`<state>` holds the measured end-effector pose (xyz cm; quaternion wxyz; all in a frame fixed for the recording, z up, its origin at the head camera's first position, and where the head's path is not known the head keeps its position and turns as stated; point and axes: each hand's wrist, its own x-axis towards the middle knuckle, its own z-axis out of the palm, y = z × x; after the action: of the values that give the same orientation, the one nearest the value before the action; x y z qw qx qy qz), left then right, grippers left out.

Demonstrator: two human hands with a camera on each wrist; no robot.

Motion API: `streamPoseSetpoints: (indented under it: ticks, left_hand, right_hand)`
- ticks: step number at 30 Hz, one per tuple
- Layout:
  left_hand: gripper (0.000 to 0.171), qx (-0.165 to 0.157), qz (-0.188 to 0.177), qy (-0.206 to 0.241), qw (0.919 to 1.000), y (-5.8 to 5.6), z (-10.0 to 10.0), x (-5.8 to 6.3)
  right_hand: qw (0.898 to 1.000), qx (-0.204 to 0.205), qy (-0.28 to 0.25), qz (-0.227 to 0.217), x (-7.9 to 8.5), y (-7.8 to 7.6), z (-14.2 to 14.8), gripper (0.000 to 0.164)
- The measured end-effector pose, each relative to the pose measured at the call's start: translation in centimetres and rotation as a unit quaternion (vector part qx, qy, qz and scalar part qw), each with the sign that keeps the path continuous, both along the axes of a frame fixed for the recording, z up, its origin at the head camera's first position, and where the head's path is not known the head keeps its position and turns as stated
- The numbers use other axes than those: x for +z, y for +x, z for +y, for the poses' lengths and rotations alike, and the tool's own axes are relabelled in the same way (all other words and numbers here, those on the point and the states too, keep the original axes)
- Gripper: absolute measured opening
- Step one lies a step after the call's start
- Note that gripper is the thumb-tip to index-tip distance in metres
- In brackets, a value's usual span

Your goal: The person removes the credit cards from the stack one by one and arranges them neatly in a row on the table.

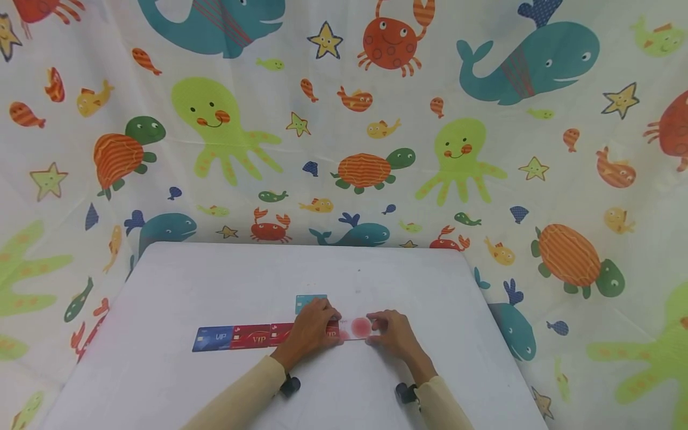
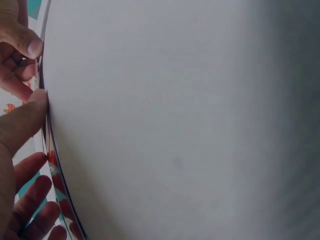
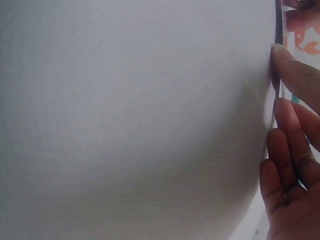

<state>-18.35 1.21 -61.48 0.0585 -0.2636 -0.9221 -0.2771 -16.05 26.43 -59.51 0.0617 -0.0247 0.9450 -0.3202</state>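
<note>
In the head view, a row of cards lies on the white table. At its left end is a blue VIP card (image 1: 214,338), followed by a red VIP card (image 1: 251,337) and more red cards. My left hand (image 1: 307,332) covers part of the row; its thumb and forefinger hold the rightmost red VIP card (image 1: 332,329) by its near and far edges. Beside that lies a pink-and-white card (image 1: 356,328) with a red circle. My right hand (image 1: 399,338) pinches its right end between thumb and fingers. In the wrist views, the cards show only edge-on.
Behind the row lies a teal card (image 1: 309,301), partly hidden by the left hand. The white table (image 1: 242,280) stretches around the cards. A sea-animal patterned curtain (image 1: 301,155) hangs behind the table and along its sides.
</note>
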Motion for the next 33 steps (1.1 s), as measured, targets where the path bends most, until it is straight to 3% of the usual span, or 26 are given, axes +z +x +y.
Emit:
streamPoseSetpoints:
  ticks: [13,19,23,33]
  left_hand:
    - [0.05,0.0,0.016,0.013,0.9998,0.1,-0.5,0.0]
    - [0.053,0.02,0.026,0.009,0.9994,-0.2,-1.4,0.3]
    - [0.06,0.033,0.013,-0.003,0.9994,-0.6,-2.4,0.4]
    - [0.058,0.065,0.005,-0.004,0.9979,-1.3,-4.9,1.2]
  right_hand:
    - [1.0,0.001,-0.002,0.007,-0.1,-0.1,0.0,0.051]
    - [0.999,-0.023,0.003,0.045,0.1,-0.4,-0.7,0.051]
    - [0.998,-0.036,-0.006,0.056,0.5,-0.8,-1.3,0.049]
    - [0.996,-0.012,-0.04,0.075,1.0,-2.1,-3.1,0.045]
